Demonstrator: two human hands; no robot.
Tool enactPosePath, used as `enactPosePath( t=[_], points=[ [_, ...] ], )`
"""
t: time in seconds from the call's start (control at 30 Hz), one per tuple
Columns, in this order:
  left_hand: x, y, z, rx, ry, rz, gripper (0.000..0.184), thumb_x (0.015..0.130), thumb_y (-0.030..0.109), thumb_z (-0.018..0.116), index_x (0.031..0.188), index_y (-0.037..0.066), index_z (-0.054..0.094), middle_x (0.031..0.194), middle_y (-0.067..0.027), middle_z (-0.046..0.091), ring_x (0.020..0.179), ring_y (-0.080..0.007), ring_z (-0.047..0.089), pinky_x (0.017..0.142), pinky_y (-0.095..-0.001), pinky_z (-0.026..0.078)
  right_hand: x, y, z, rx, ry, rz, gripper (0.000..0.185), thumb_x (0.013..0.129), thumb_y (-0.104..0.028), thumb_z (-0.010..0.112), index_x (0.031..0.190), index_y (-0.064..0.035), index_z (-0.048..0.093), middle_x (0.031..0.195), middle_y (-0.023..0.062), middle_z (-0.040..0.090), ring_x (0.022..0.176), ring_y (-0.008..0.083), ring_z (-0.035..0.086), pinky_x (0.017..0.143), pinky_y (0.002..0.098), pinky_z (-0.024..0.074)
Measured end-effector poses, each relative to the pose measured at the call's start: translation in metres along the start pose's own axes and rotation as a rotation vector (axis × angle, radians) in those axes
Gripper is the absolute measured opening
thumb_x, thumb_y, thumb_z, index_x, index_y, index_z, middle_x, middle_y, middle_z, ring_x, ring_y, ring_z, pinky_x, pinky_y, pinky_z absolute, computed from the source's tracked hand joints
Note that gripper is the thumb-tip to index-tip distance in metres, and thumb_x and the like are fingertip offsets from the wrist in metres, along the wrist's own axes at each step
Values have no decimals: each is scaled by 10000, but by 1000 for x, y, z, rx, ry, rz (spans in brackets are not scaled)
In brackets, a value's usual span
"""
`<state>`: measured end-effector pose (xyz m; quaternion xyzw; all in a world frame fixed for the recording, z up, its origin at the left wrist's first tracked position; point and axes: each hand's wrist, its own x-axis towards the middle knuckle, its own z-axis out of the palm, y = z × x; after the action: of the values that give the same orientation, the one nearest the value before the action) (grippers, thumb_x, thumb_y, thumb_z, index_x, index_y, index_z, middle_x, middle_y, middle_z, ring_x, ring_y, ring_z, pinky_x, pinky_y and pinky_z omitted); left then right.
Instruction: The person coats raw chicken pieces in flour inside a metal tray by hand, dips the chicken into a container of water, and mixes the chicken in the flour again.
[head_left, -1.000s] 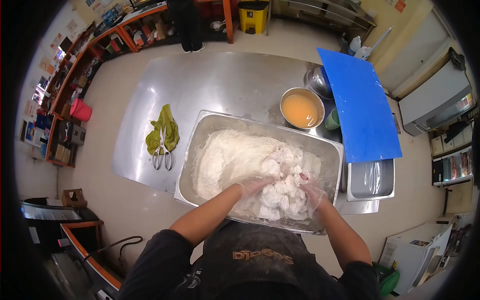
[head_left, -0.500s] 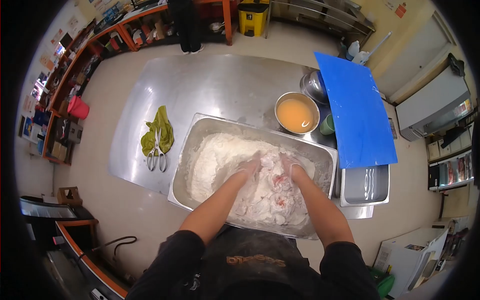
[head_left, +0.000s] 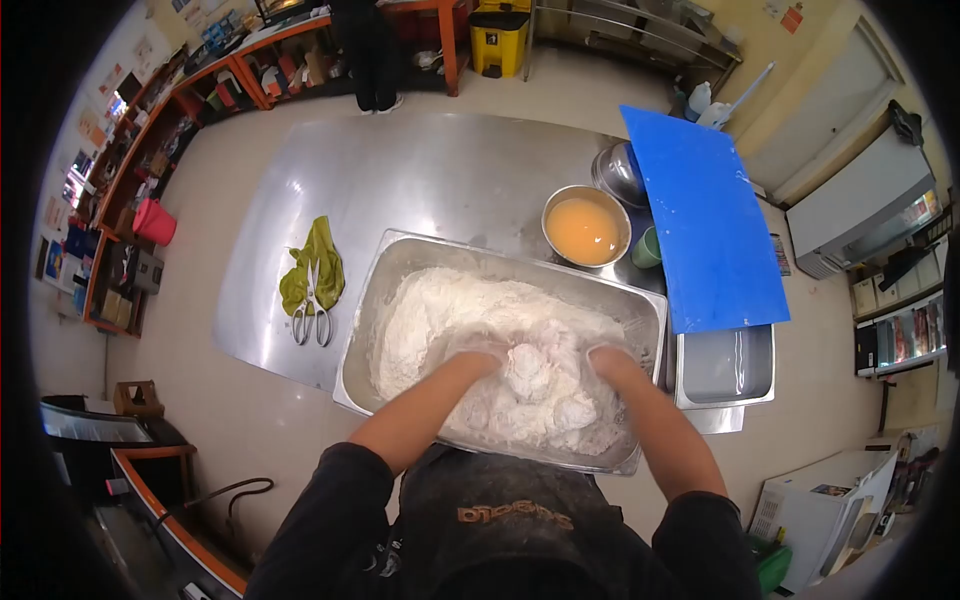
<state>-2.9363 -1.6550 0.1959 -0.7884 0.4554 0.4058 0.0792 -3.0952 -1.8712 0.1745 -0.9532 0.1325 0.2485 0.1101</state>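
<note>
floured pieces (head_left: 528,372): in steel pan (head_left: 355,345), between the hands | left hand (head_left: 476,345), right hand (head_left: 606,358): apart, in flour (head_left: 430,300) beside them | finger closure: blurred, cannot tell

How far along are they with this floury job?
Done: white powder covers much of the big pan, and the lumps look mostly coated. In hand: the left hand and right hand are down in the pan, around the lumps. Left: probably lifting the lumps out, as they lie among loose powder.
</note>
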Motion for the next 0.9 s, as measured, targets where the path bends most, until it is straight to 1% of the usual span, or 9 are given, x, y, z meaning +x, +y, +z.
enactPosePath(
  t=[0.2, 0.33, 0.47, 0.57, 0.67, 0.7, 0.77, 0.83, 0.9],
  points=[
    [-27, 13, 9, -381, -122, 4, 536, 973, 387, 338, 1416, 84, 332, 1403, -150, 411, 1270, -258, 420, 1053, -371, 339, -34, -22, 18, 289, -251, -88, 385, 897, -260, 429, 1111, 5, 609, 1072, 179, 645, 935, 294, 642, 823, 382, 512],
    [-22, 18, 19, -1160, -231, 37, 544, 975, 404, 319, 1410, 79, 342, 1402, -139, 414, 1265, -256, 424, 1057, -369, 334, -51, -58, 14, 1396, -373, 322, 402, 919, -295, 417, 1137, -8, 594, 1057, 151, 651, 925, 261, 644, 824, 354, 514],
    [-5, 38, 26, -1596, -256, 115, 554, 976, 421, 299, 1405, 75, 352, 1401, -129, 417, 1260, -254, 427, 1060, -367, 328, -46, -68, 32, 2074, -380, 413, 418, 940, -329, 405, 1162, -21, 580, 1043, 122, 656, 915, 228, 647, 825, 327, 516],
    [14, 28, 35, -1537, -138, 136, 546, 977, 397, 349, 1409, 65, 332, 1387, -133, 422, 1248, -238, 435, 1040, -355, 359, -47, -60, 31, 2154, -362, 454, 451, 957, -376, 390, 1197, -32, 555, 1049, 98, 649, 926, 194, 640, 841, 300, 512],
    [-23, 28, 6, -1257, -60, 38, 585, 963, 446, 369, 1395, 51, 355, 1397, -139, 406, 1263, -248, 413, 1032, -375, 370, -64, -38, 72, 1961, -54, 366, 431, 960, -341, 387, 1193, -13, 542, 1107, 125, 622, 968, 216, 628, 859, 342, 510],
    [-36, 25, 2, -1266, -57, 37, 585, 963, 446, 369, 1395, 51, 355, 1397, -139, 406, 1263, -248, 413, 1032, -375, 370, -77, -26, 76, 1535, 443, -59, 410, 963, -307, 382, 1198, -6, 533, 1115, 130, 614, 997, 225, 615, 884, 358, 498],
    [-58, 11, 0, -803, 67, 232, 666, 926, 531, 390, 1383, 48, 375, 1409, -153, 394, 1298, -272, 376, 1027, -402, 370, -83, -11, 75, 1006, 854, -459, 389, 966, -272, 377, 1202, 1, 523, 1123, 135, 607, 1025, 235, 602, 909, 374, 486],
    [-43, -22, 24, -947, 29, 242, 654, 938, 538, 328, 1406, 82, 345, 1442, -138, 357, 1327, -270, 340, 1081, -407, 271, -102, -11, 43, 2195, 305, 109, 346, 944, -201, 425, 1188, 23, 523, 1118, 139, 609, 1060, 241, 584, 964, 373, 446],
    [-51, -17, 2, -1082, -21, 256, 645, 950, 545, 265, 1428, 117, 315, 1474, -124, 321, 1355, -269, 303, 1135, -412, 172, -110, -26, 3, 1943, 431, -18, 365, 916, -188, 461, 1204, 28, 517, 1107, 137, 615, 1068, 252, 577, 969, 348, 425]
  ],
)
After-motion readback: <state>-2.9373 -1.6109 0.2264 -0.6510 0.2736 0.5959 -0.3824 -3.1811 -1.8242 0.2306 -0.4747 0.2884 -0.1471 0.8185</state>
